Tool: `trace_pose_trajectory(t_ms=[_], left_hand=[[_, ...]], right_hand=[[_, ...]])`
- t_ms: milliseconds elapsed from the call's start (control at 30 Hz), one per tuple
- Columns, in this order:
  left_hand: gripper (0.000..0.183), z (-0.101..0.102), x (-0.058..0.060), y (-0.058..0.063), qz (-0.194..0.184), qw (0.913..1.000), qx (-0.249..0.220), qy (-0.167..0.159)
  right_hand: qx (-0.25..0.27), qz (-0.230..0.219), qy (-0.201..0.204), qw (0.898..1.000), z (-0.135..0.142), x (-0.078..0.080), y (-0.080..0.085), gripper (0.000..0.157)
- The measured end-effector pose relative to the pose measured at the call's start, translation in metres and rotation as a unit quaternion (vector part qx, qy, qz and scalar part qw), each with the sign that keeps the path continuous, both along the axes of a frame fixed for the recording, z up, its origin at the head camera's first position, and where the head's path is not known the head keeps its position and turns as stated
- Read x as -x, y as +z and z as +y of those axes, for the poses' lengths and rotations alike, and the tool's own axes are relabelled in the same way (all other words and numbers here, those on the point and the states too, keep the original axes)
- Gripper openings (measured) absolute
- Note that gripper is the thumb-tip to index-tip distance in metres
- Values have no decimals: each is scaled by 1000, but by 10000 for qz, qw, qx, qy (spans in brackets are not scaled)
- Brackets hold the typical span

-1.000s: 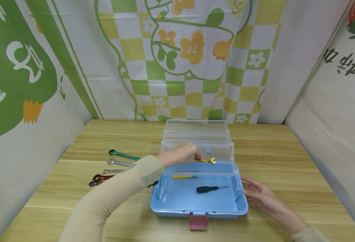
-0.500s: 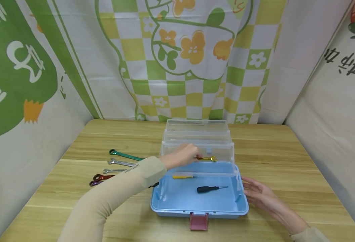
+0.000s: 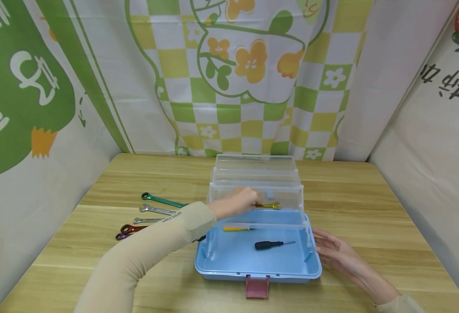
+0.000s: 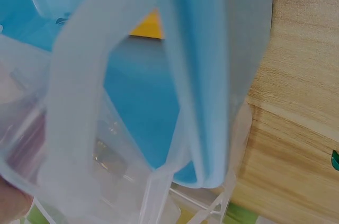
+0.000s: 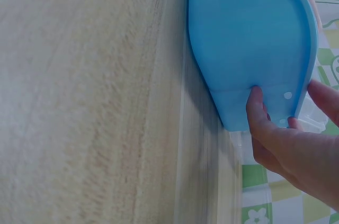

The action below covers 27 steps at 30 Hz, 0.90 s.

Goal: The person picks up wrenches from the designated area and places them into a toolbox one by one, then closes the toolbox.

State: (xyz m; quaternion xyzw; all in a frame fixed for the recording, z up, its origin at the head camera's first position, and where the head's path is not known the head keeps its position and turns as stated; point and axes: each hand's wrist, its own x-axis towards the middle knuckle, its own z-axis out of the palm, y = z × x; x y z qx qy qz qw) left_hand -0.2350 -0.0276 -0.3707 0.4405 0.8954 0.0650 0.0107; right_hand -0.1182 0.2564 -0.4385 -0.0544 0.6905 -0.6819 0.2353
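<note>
In the head view my left hand reaches over the clear fold-out trays of a blue toolbox. Its fingers pinch one end of a gold wrench, whose open-ended head points right. The fingertips are slightly blurred. Through the left wrist view's translucent plastic, only a bit of that hand shows at the lower left. My right hand rests its extended fingertips against the toolbox's right side wall. Inside the box lie a black-handled screwdriver and a yellow-handled tool, partly behind the tray edge.
Left of the box lie several wrenches: green, silver, red and purple, partly hidden by my left sleeve. A pink latch hangs from the box front. A patterned curtain stands behind the wooden table.
My left hand has shifted slightly right with the gold wrench, which has turned a little. My right hand stays against the box.
</note>
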Motion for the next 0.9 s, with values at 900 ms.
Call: trace_pose_trajectory(t_ms=[900], left_hand=[[28,-30,-23,25,-569,9909,-1157,-387]], right_hand=[[225,-38,-17,9997,0,0,-1,63]])
